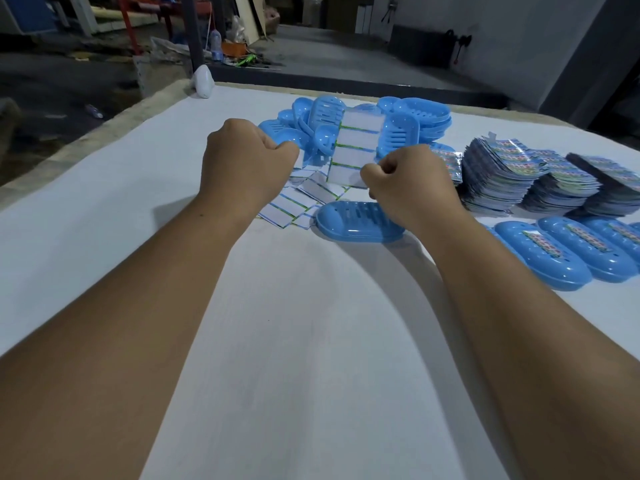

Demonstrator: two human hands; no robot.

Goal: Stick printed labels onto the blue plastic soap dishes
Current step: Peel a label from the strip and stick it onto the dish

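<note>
label strip (353, 147) held upright, long axis vertical; right hand (408, 188) pinches it; left hand (242, 161) fisted.

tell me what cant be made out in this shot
Head view:
- Both hands' fingertips: curled away behind the left hand and right hand.
- Print on the label sheet: only its back shows.
- Text on the label stacks: too small.
- Labelled soap dishes: row cut by the right edge.
</note>
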